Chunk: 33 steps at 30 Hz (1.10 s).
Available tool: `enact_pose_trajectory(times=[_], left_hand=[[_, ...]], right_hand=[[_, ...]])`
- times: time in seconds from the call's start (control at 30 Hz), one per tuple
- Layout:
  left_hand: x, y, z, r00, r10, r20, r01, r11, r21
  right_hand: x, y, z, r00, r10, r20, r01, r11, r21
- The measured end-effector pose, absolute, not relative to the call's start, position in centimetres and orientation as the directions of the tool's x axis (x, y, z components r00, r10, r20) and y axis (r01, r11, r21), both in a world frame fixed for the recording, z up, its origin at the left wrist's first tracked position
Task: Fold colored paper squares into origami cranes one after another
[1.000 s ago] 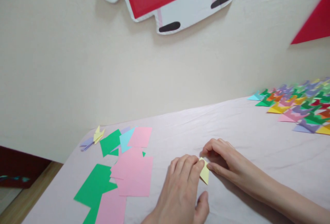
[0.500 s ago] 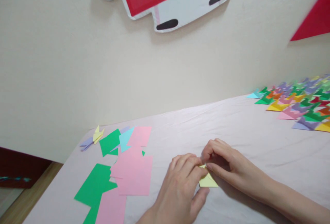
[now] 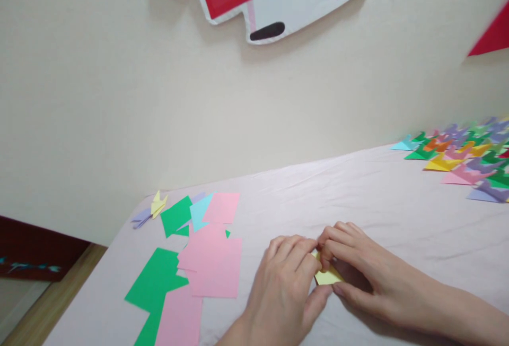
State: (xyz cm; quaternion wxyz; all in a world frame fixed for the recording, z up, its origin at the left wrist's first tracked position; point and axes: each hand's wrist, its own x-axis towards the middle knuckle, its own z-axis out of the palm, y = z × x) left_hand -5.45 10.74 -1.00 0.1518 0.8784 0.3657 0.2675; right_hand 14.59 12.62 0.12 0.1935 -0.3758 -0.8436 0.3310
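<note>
A small pale-yellow folded paper (image 3: 327,277) lies on the cloth-covered table between my hands, mostly hidden by fingers. My left hand (image 3: 283,285) presses its fingertips on the paper's left and upper side, with the thumb at the lower edge. From the right, my right hand (image 3: 363,266) curls its fingers onto the paper's top, and its thumb touches the lower right corner. Both hands are closed about the paper, which stays flat on the surface.
Pink sheets (image 3: 217,269) and green sheets (image 3: 155,279) overlap at left, near a light-blue sheet (image 3: 201,210). Behind them lie a yellow folded piece (image 3: 158,205) and a purple one (image 3: 142,217). Rows of colourful paper cranes (image 3: 465,157) stand far right. A wall (image 3: 278,107) backs the table.
My right hand has come lower, its thumb moving from the paper's upper side to the lower right corner. My left hand still presses the paper. The view has shifted slightly.
</note>
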Motion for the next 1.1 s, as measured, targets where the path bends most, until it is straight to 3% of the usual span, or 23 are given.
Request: enact_pose_trajectory(times=[0.4, 0.7, 1.1], left_hand=[[-5.66, 10.71, -0.98, 0.531, 0.767, 0.36, 0.625, -0.641, 0.445], [-5.16, 11.53, -0.96, 0.347, 0.898, 0.27, 0.605, -0.434, 0.668], [-4.7, 11.21, -1.19, 0.344, 0.908, 0.24, 0.681, -0.417, 0.602]], right_hand=[[14.79, 12.84, -0.16, -0.605, 0.788, 0.117, 0.518, 0.5, -0.694], [14.38, 13.58, -0.79, -0.536, 0.837, 0.108, 0.555, 0.447, -0.701], [13.95, 13.26, -0.35, -0.497, 0.865, 0.072, 0.614, 0.409, -0.675]])
